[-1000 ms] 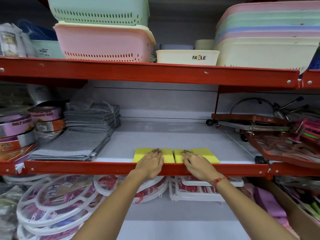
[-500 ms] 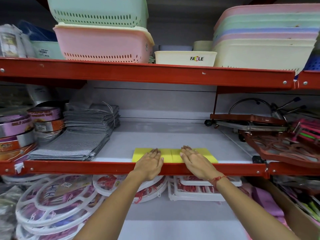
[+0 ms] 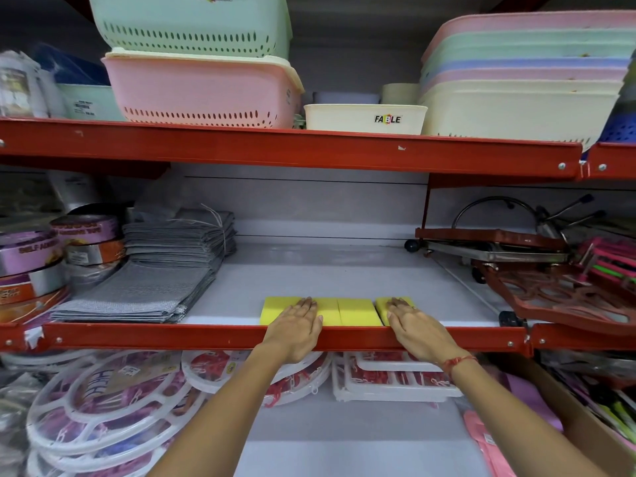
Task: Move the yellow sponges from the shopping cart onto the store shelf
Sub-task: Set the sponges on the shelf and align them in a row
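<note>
Right hand (image 3: pixel 418 325) now at 3 o'clock end of sponge row (image 3: pixel 358 311) on shelf (image 3: pixel 309 277), pressing third sponge (image 3: pixel 382 306); half second earlier, two. Left hand (image 3: pixel 296 323) flat, fingers open, nothing gripped. Row growing; cart unseen.

Sponges part-covered, edges cropped

The left hand (image 3: pixel 296 327) covers part of the left sponge (image 3: pixel 275 309); the right hand (image 3: pixel 414 327) hides most of the right sponge (image 3: pixel 381 307), whose dark side barely shows. The green basket (image 3: pixel 192 25) is cut off at the top edge, and the tape rolls (image 3: pixel 31 256) at the left edge.
</note>
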